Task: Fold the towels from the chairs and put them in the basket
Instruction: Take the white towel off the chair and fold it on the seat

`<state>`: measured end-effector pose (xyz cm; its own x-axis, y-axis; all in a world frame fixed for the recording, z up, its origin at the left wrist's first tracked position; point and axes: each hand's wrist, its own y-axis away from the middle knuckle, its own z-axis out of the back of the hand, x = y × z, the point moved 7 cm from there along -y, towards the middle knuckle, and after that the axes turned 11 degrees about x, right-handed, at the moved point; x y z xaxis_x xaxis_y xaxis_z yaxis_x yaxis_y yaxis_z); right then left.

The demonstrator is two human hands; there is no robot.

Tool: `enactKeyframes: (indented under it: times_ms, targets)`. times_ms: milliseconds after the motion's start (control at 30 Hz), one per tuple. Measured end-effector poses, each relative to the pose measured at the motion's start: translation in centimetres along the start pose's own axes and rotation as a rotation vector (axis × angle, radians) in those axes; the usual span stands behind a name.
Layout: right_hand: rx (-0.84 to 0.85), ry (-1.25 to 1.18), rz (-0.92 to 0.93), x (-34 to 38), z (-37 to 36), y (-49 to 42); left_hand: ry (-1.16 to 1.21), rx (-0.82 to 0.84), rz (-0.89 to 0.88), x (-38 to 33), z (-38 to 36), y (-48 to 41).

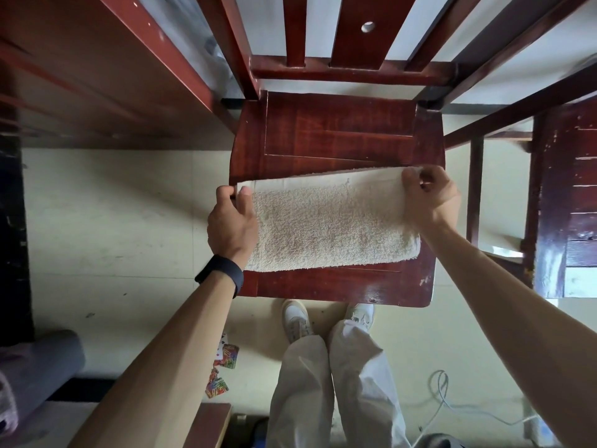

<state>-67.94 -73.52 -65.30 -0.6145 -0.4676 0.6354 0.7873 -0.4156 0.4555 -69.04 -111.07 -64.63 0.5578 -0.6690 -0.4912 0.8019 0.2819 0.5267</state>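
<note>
Pale trousers and white shoes (295, 318) stand nearest, below both grips. The left hand (231, 221) and right hand (429, 197) each pinch an end of the beige terry towel (329, 221), which lies folded between them on the red wooden chair seat (339, 134). Beyond the grips rises the slatted chair back (352, 72).

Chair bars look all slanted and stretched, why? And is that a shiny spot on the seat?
In the head view, the wide-angle lens splays the chair's back slats outward toward the picture's edges. Also in the head view, yes, light glares off the glossy front edge of the seat, while the towel looks sharp, not blurry.
</note>
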Motion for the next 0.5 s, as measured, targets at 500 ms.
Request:
enactKeyframes:
  times_ms: [500]
  targets:
    - [-0.009, -0.08, -0.054, -0.36, -0.05, -1.06, 0.045, -0.013, 0.079, 0.17, 0.42, -0.48]
